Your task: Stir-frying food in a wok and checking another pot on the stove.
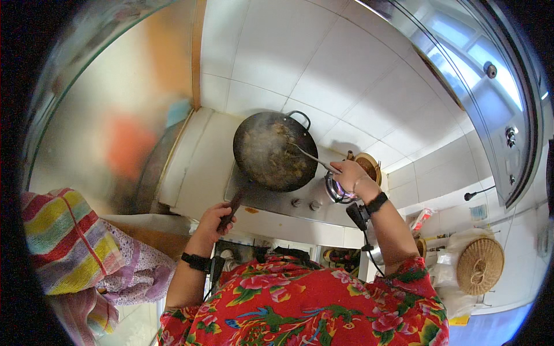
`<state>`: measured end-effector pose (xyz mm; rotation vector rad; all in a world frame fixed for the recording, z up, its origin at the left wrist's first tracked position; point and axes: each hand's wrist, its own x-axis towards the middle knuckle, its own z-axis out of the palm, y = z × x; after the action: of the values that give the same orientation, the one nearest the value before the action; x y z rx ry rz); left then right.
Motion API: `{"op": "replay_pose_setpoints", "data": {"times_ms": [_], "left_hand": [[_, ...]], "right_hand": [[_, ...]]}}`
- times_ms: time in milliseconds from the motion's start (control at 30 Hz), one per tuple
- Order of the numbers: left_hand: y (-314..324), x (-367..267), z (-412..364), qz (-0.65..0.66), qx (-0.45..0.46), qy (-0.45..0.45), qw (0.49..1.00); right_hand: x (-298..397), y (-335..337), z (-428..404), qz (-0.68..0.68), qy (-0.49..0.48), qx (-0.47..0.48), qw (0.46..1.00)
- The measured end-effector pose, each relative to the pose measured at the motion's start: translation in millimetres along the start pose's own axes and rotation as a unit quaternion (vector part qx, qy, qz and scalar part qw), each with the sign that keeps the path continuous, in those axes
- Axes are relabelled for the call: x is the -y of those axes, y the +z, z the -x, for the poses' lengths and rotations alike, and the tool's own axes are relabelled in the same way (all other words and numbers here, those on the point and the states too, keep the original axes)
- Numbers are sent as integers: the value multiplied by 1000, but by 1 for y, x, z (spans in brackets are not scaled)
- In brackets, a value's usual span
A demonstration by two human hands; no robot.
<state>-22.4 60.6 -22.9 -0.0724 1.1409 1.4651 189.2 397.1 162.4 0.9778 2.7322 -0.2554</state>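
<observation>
A black wok (242, 168) sits over the left side of the stainless steel gas stove (277, 200), with brownish food (277, 147) steaming inside. My left hand (216, 221) grips the wok's dark handle (229, 213), which points down toward me. In my right hand (349, 173) is the grey handle of a metal cooking utensil (309, 156). Its far end reaches into the food, and steam and food hide its shape. Just below my right hand, a lit burner (339, 192) shows a bluish-purple flame, with no pot over it.
Behind my right hand stands a round wooden-rimmed container (368, 166). Two control knobs (305, 203) face me. A range hood (493, 99) curves overhead at right. Striped towels (69, 242) hang at left beside a glass panel (99, 129). A woven lid (480, 266) hangs at right.
</observation>
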Motion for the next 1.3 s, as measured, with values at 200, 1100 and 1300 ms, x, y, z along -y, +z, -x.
{"op": "replay_pose_setpoints", "data": {"times_ms": [200, 1100, 1300], "left_hand": [[-8, 2, 1, 9, 19, 6, 1000], [-1, 2, -1, 7, 6, -6, 1000], [-5, 0, 1, -18, -1, -21, 1000]], "right_hand": [[-10, -36, -16, 29, 5, -72, 997], [105, -84, -98, 147, -181, 35, 972], [87, -127, -39, 293, -240, -11, 925]]}}
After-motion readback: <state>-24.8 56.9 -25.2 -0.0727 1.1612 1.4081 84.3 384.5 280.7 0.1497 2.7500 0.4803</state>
